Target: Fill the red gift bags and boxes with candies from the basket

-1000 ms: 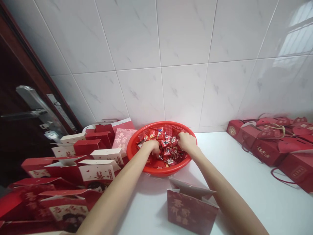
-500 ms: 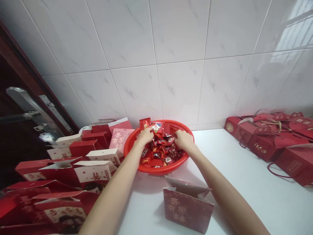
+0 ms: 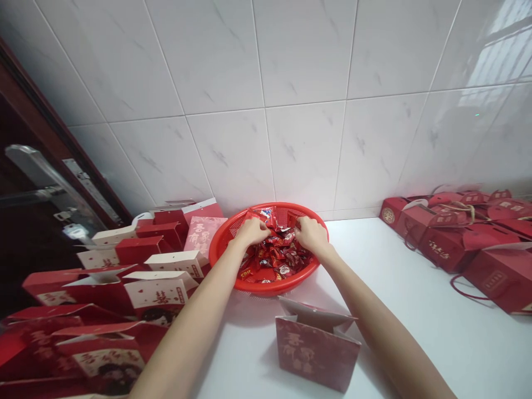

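Observation:
Both hands are inside a red plastic basket [image 3: 270, 289] that holds many small wrapped candies [image 3: 284, 270], mostly red and dark red. My left hand [image 3: 251, 231] is over the left part of the pile, its fingers closed and bent down among the wrappers. Behind its fingers, a larger red and white packet [image 3: 266, 213] leans at the back of the basket. My right hand [image 3: 311, 234] is curled at the right side, with red wrapper showing by its fingertips; what it grips is hidden. In front of the basket stands an open dark red paper box [image 3: 316, 352].
Several open red and white gift boxes [image 3: 160, 288] crowd the left side, beside a door with a metal handle [image 3: 45, 177]. Closed red boxes with cord handles [image 3: 451, 246] line the right. Behind the white tabletop [image 3: 399, 299] rises a tiled wall [image 3: 303, 149].
My left hand has shifted slightly right and down, off the packets at the back left, which now lie lower. My right hand stays nearly in place, fingers still curled.

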Action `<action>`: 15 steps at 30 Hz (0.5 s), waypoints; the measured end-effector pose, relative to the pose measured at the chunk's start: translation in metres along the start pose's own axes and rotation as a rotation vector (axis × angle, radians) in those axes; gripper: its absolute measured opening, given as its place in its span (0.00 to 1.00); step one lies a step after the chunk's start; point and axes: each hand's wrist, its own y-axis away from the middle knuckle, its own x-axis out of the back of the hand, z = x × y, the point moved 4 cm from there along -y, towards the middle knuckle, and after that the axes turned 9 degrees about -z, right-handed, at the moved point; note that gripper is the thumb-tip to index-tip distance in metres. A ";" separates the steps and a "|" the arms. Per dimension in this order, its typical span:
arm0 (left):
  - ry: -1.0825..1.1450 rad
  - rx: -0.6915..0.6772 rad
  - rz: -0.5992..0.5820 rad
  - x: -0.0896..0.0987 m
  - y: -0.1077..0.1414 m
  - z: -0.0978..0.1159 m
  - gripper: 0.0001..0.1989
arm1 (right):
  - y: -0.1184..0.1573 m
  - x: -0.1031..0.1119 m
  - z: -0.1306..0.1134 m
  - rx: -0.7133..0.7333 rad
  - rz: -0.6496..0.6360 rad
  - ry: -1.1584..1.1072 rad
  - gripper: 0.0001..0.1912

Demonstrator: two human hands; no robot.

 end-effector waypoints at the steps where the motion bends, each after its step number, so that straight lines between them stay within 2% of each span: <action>1: -0.014 -0.044 -0.034 -0.002 0.001 0.003 0.09 | 0.000 0.000 0.000 -0.003 0.006 -0.010 0.13; 4: -0.100 -0.253 -0.131 -0.010 0.008 0.022 0.19 | -0.001 0.002 0.001 -0.006 0.041 -0.084 0.13; 8: -0.269 -0.528 -0.057 -0.024 0.020 0.059 0.26 | -0.003 0.004 0.004 0.021 0.134 -0.236 0.12; 10: -0.334 -0.729 -0.089 -0.037 0.025 0.078 0.27 | -0.004 0.005 0.006 0.026 0.187 -0.295 0.11; 12: -0.402 -0.874 -0.157 -0.050 0.027 0.088 0.22 | -0.004 0.006 0.009 0.027 0.231 -0.336 0.11; 13: -0.434 -0.885 -0.179 -0.053 0.026 0.090 0.18 | -0.005 0.006 0.010 0.027 0.246 -0.351 0.11; 15: -0.479 -0.801 -0.175 -0.053 0.021 0.086 0.14 | -0.005 0.005 0.011 0.026 0.256 -0.377 0.10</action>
